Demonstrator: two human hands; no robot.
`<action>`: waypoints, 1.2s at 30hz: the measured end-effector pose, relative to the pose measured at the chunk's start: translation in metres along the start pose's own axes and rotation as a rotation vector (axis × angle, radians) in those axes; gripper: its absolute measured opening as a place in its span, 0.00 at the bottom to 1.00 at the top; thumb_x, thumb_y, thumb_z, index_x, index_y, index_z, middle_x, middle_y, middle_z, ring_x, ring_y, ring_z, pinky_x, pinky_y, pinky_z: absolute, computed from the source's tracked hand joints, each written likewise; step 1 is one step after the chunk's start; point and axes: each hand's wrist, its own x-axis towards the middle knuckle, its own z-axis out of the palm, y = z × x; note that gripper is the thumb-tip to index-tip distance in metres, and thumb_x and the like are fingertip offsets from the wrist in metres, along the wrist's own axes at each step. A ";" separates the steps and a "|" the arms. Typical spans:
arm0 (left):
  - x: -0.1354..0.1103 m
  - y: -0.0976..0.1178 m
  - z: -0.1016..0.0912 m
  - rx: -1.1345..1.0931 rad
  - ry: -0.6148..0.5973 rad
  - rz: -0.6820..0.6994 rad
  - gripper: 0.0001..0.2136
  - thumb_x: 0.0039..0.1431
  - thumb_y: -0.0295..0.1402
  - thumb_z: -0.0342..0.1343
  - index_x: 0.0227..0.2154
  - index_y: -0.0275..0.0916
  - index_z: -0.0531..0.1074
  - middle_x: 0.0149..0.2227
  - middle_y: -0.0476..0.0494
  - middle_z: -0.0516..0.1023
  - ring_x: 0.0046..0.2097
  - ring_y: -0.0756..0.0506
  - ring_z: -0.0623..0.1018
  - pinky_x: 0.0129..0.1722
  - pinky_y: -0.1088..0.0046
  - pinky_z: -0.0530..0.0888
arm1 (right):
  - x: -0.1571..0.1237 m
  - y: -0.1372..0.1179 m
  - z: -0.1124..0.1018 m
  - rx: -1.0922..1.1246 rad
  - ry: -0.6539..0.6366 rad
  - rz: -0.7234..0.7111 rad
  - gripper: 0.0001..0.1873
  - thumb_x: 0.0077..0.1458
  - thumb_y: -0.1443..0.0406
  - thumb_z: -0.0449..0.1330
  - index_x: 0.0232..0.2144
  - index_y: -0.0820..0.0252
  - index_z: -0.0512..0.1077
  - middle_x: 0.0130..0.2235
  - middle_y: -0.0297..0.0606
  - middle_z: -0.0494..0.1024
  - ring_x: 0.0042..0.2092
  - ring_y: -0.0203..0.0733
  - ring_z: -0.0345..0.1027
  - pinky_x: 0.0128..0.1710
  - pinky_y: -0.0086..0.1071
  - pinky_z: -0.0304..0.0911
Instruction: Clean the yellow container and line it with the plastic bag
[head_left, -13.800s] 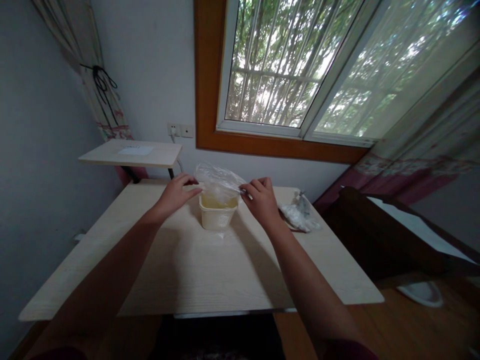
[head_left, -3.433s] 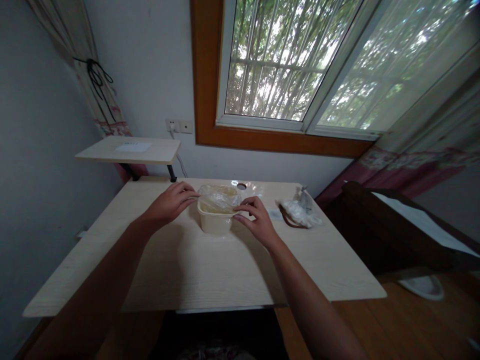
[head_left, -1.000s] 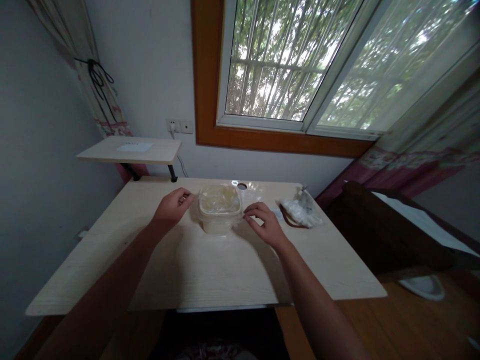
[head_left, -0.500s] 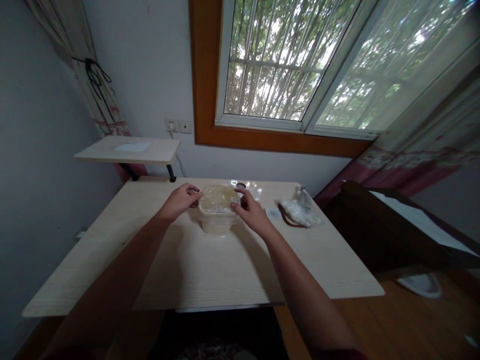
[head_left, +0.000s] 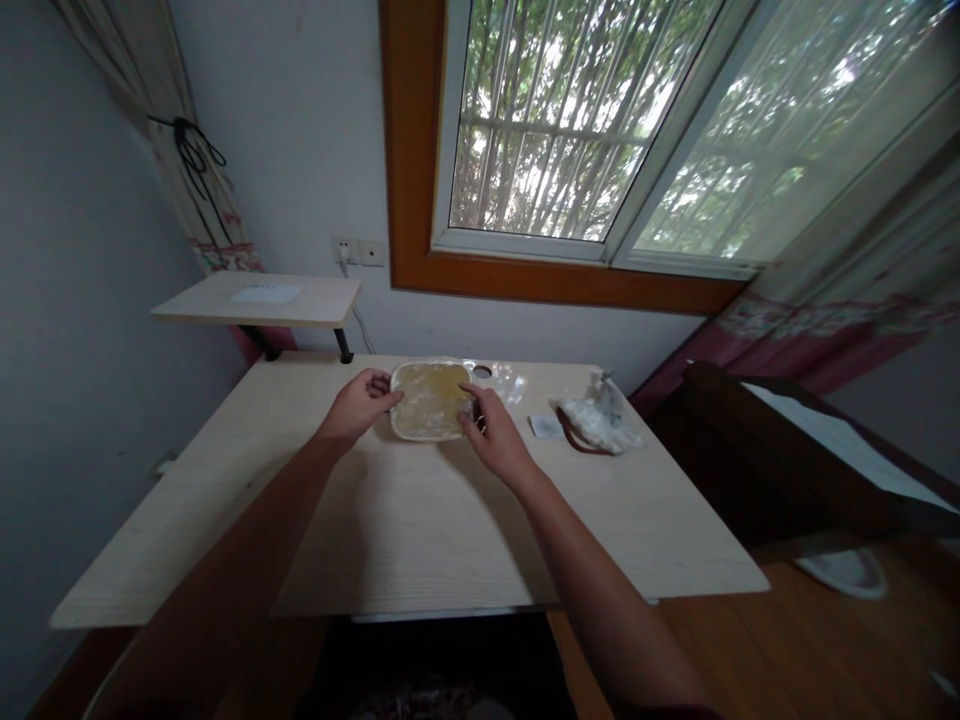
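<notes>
A cream plastic basket-style container [head_left: 431,400] sits on the pale wood-grain table [head_left: 420,540], its top sealed with clear plastic film. Yellowish contents show through the film. The container looks tipped toward me, with its top facing the camera and its sides hidden. My left hand [head_left: 360,405] grips its left edge, and my right hand [head_left: 495,435] presses against its right edge, fingers on the film-covered rim.
A loose piece of clear plastic [head_left: 504,382] lies behind the container near a round table hole [head_left: 482,372]. To the right are a small white paper [head_left: 545,426] and a white plastic bundle [head_left: 596,425] with a brown cord. A bed [head_left: 780,460] stands beyond the table's right edge.
The container has gone from standing upright to tipped toward me, its filmed top now facing the camera. Both hands have closed in on its left and right edges.
</notes>
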 end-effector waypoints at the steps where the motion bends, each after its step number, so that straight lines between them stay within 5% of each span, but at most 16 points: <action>1: -0.001 -0.003 0.000 -0.003 0.009 0.002 0.19 0.43 0.39 0.70 0.36 0.37 0.71 0.32 0.48 0.73 0.35 0.48 0.75 0.37 0.70 0.73 | -0.001 0.002 0.001 -0.008 -0.007 -0.002 0.24 0.65 0.64 0.53 0.62 0.57 0.62 0.45 0.43 0.69 0.41 0.43 0.66 0.46 0.38 0.65; 10: -0.013 -0.017 0.008 -0.147 0.025 -0.021 0.21 0.42 0.38 0.70 0.38 0.37 0.71 0.33 0.49 0.73 0.35 0.49 0.73 0.37 0.72 0.70 | -0.011 0.010 0.011 -0.069 -0.012 0.023 0.18 0.65 0.63 0.56 0.57 0.55 0.69 0.43 0.40 0.69 0.41 0.42 0.68 0.43 0.36 0.68; 19: -0.019 -0.024 0.013 -0.197 0.006 -0.040 0.24 0.41 0.40 0.71 0.40 0.38 0.70 0.33 0.49 0.72 0.35 0.49 0.73 0.37 0.72 0.70 | -0.015 -0.007 0.005 -0.270 0.212 -0.066 0.15 0.68 0.62 0.53 0.49 0.58 0.77 0.40 0.43 0.71 0.44 0.47 0.66 0.46 0.42 0.66; 24: -0.025 -0.023 0.020 -0.130 -0.035 0.004 0.22 0.44 0.39 0.69 0.40 0.39 0.69 0.34 0.49 0.72 0.37 0.49 0.73 0.40 0.72 0.70 | 0.003 -0.031 0.012 -0.306 -0.047 -0.161 0.17 0.67 0.66 0.52 0.54 0.59 0.74 0.50 0.47 0.75 0.54 0.48 0.66 0.55 0.41 0.64; 27: -0.028 -0.023 0.023 -0.064 -0.031 0.020 0.20 0.42 0.37 0.68 0.38 0.39 0.68 0.33 0.50 0.70 0.36 0.49 0.72 0.40 0.73 0.69 | 0.016 -0.041 0.025 -0.399 -0.194 -0.095 0.18 0.67 0.66 0.52 0.56 0.60 0.71 0.55 0.48 0.75 0.57 0.49 0.65 0.59 0.41 0.62; 36: -0.031 -0.019 0.027 -0.006 -0.167 0.084 0.13 0.46 0.29 0.59 0.35 0.40 0.63 0.30 0.56 0.64 0.31 0.53 0.67 0.33 0.78 0.65 | 0.045 -0.032 0.054 -0.661 -0.524 0.157 0.23 0.70 0.59 0.47 0.49 0.66 0.77 0.48 0.54 0.81 0.49 0.52 0.76 0.51 0.39 0.67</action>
